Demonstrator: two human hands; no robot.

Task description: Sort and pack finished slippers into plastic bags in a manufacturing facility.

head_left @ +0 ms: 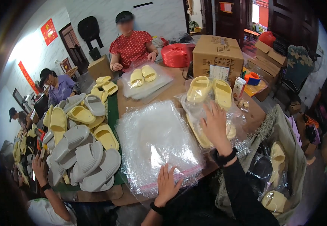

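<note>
My left hand (166, 185) lies with fingers spread on the near edge of a stack of clear plastic bags (156, 139), by their pink seal strip. To the right, my right hand (215, 126) is open, fingers stretched over yellow slippers. One bagged pair of yellow slippers (199, 90) sits just beyond its fingertips. Under and beside that hand are more yellow slippers (197, 132) in clear plastic, partly hidden by the hand and wrist. Whether the palm presses on the plastic I cannot tell.
Loose grey slippers (92, 160) and yellow slippers (107, 137) are heaped at the left. Across the table, a person in red (130, 47) has bagged yellow slippers (148, 73) in front. A cardboard box (216, 56) stands at the back. An open sack (299, 162) holds bagged slippers at the right.
</note>
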